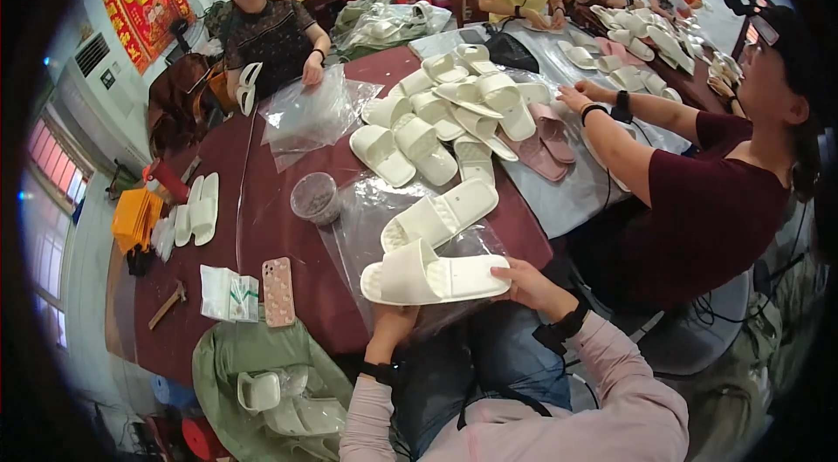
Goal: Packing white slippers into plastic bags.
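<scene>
A white slide slipper [403, 277] is held level over the table edge in front of me. My right hand [532, 285] pinches its heel end. My left hand [394, 319] is beneath the toe end, its fingers mostly hidden by the slipper. Just beyond, another white slipper [461, 205] lies on a clear plastic bag [353, 239] spread over the red tabletop. A heap of white slippers [428, 139] sits farther off, with pink slippers [539, 148] at its right side.
Left on the table are a round clear tub [315, 198], a phone [278, 291], a tissue pack [229, 294], a hammer [168, 305] and a slipper pair [197, 209]. A green sack [218, 357] holds bagged slippers below. A co-worker [716, 174] sits at right; another [271, 34] works opposite.
</scene>
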A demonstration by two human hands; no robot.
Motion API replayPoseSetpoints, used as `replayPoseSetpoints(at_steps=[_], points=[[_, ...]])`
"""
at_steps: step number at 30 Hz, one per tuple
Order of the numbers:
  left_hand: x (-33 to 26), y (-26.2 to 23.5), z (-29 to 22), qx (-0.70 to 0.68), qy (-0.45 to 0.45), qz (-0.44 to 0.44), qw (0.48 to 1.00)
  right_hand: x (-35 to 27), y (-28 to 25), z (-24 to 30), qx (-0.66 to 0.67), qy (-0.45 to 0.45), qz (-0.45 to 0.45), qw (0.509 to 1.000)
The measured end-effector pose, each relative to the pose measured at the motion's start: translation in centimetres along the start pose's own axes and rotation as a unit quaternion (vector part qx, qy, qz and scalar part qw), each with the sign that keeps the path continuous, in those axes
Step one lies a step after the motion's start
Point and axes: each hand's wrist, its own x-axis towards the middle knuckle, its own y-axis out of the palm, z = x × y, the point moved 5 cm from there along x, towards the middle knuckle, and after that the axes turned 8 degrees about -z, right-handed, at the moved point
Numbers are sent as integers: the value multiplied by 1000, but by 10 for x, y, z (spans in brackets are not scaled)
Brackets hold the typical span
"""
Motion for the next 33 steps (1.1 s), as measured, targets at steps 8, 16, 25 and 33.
replayPoseSetpoints(at_steps=[8, 16, 25, 33], points=[[-34, -15, -21, 167, 122, 14, 978, 30, -50, 51, -220, -258, -247, 908], [-42, -10, -17, 164, 122, 19, 979, 52, 17, 71, -614, -428, -144, 647], [-45, -7, -18, 165, 131, 24, 977, 116, 37, 45, -605, -369, -84, 701], [-41, -7, -16, 161, 134, 54, 976, 93, 33, 52, -499, -420, -45, 756]])
